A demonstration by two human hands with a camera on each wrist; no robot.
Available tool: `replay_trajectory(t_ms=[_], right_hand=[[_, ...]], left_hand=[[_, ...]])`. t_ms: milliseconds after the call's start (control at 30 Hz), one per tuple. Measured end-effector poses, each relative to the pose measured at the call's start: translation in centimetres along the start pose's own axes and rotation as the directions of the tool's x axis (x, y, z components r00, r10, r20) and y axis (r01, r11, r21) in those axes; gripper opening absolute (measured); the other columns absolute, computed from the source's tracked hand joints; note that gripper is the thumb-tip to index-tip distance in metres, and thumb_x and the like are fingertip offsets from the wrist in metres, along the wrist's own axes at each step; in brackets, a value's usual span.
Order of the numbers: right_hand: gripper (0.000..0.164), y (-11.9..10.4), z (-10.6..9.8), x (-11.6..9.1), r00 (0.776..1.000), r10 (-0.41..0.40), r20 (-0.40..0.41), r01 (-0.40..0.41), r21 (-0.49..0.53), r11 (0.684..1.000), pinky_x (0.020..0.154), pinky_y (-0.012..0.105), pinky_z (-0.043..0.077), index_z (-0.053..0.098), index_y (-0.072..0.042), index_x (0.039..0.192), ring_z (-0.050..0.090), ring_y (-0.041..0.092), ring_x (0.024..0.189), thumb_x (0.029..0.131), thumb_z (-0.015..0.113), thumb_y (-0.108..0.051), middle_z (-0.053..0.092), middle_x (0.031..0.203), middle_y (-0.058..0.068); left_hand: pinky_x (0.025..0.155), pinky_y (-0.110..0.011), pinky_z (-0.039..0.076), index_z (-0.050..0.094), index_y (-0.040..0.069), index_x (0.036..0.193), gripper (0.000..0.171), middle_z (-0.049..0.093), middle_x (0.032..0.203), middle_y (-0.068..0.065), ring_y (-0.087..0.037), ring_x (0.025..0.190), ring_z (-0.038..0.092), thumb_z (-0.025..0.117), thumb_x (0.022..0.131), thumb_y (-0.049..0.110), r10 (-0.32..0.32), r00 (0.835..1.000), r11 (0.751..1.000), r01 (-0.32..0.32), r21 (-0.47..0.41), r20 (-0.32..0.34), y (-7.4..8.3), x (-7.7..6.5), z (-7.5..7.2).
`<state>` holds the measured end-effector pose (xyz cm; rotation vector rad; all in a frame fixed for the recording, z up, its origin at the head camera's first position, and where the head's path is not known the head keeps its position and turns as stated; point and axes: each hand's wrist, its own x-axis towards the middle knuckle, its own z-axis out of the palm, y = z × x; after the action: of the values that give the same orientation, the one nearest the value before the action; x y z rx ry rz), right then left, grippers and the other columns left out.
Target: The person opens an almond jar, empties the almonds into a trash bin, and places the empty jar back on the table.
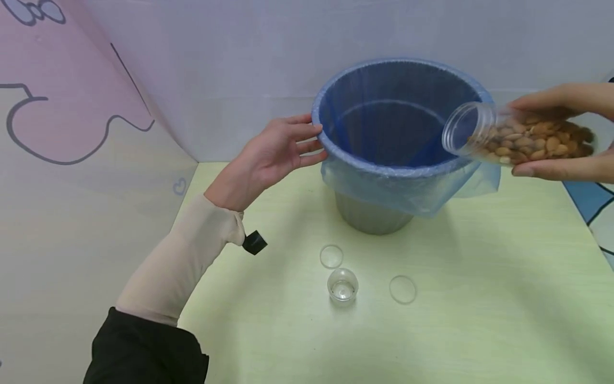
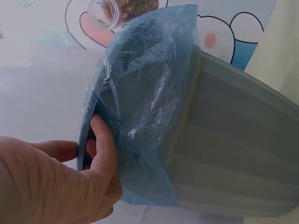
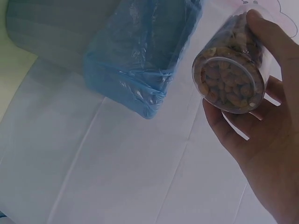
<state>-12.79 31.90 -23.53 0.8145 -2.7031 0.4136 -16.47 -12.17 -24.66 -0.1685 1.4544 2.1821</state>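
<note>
A grey trash bin [image 1: 376, 213] stands on the table, lined with a blue plastic bag [image 1: 408, 184] folded over its rim. My left hand [image 1: 283, 152] pinches the bin's left rim; in the left wrist view its thumb and fingers lie on either side of the edge. To the right, my right hand [image 1: 571, 165] grips a clear plastic jar [image 1: 484, 125] of almonds [image 1: 537, 141]. The jar lies nearly on its side, its open mouth over the bin's right rim. Almonds fill much of it and also show through its base in the right wrist view.
In front of the bin, a small clear cup [image 1: 342, 288] sits on the pale table [image 1: 288, 330]. Two clear rings or lids lie beside it, one ring [image 1: 331, 256] behind and another ring [image 1: 403, 289] to its right. Walls with cartoon drawings enclose the back and left.
</note>
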Motion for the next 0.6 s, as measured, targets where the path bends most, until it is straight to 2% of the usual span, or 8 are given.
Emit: replay_trajectory(t_ms=[167,200,267,367,467,500,600], right_hand=[[0.095,0.5,0.3,1.0,1.0,0.018,0.021,-0.018,-0.001,1.0,0.1,0.002,0.027,0.055,-0.022,0.152,0.051,-0.002,0.105,0.068,0.098,-0.014,0.069,0.126,0.018],[0.093,0.5,0.4,1.2,1.0,0.014,0.026,-0.014,0.002,1.0,0.1,0.003,0.027,0.055,-0.021,0.152,0.05,-0.001,0.105,0.069,0.097,-0.013,0.069,0.127,0.018],[0.093,0.7,0.5,1.6,0.999,0.002,0.033,-0.002,0.005,1.0,0.1,0.003,0.026,0.055,-0.022,0.152,0.045,-0.013,0.106,0.07,0.096,-0.011,0.068,0.128,0.016],[0.091,0.9,0.6,2.1,0.998,-0.004,0.06,0.004,0.001,1.0,0.103,0.004,0.026,0.053,-0.023,0.153,0.049,-0.006,0.112,0.073,0.095,-0.012,0.067,0.13,0.016],[0.09,1.4,0.6,2.5,0.996,0.006,0.085,-0.004,-0.023,1.0,0.107,0.005,0.025,0.051,-0.023,0.155,0.053,0.015,0.115,0.076,0.093,-0.015,0.066,0.132,0.017],[0.09,1.5,0.6,2.6,0.995,0.01,0.097,-0.008,-0.023,1.0,0.113,0.01,0.027,0.049,-0.022,0.156,0.053,0.025,0.114,0.077,0.093,-0.016,0.065,0.133,0.018],[0.09,1.8,0.6,3.0,0.993,0.011,0.115,-0.006,-0.035,0.999,0.116,0.014,0.028,0.048,-0.02,0.157,0.053,0.032,0.112,0.079,0.092,-0.016,0.064,0.133,0.02]], left_hand=[[0.119,-0.048,0.045,0.052,0.006,0.152,0.047,0.063,0.117,-0.006,-0.021,0.101,0.063,0.056,0.105,0.002,0.008,1.0,1.0,-0.008,0.0,-0.009,-0.1,0.1,-0.1],[0.118,-0.048,0.045,0.052,0.006,0.151,0.047,0.064,0.116,-0.006,-0.021,0.101,0.063,0.056,0.105,0.002,0.008,1.0,1.0,-0.008,-0.001,-0.01,-0.1,0.1,-0.2],[0.118,-0.048,0.045,0.052,0.008,0.152,0.048,0.064,0.117,-0.006,-0.021,0.101,0.064,0.056,0.105,0.002,0.009,1.0,1.0,-0.009,0.003,-0.012,-0.1,0.1,-0.3],[0.118,-0.047,0.045,0.052,0.009,0.152,0.048,0.064,0.117,-0.006,-0.02,0.1,0.064,0.057,0.104,0.002,0.013,1.0,1.0,-0.013,0.008,-0.013,-0.1,0.0,-0.5],[0.117,-0.046,0.046,0.051,0.01,0.152,0.049,0.065,0.118,-0.006,-0.019,0.099,0.065,0.057,0.104,0.001,0.02,1.0,1.0,-0.02,0.013,-0.01,-0.2,0.0,-0.6],[0.116,-0.046,0.047,0.051,0.011,0.152,0.05,0.065,0.118,-0.006,-0.018,0.098,0.066,0.058,0.104,0.001,0.023,1.0,1.0,-0.023,0.015,-0.007,-0.2,0.0,-0.6],[0.113,-0.045,0.05,0.05,0.01,0.153,0.05,0.066,0.117,-0.006,-0.018,0.097,0.067,0.058,0.104,0.002,0.031,1.0,0.999,-0.031,0.02,-0.003,-0.3,-0.1,-0.7]])
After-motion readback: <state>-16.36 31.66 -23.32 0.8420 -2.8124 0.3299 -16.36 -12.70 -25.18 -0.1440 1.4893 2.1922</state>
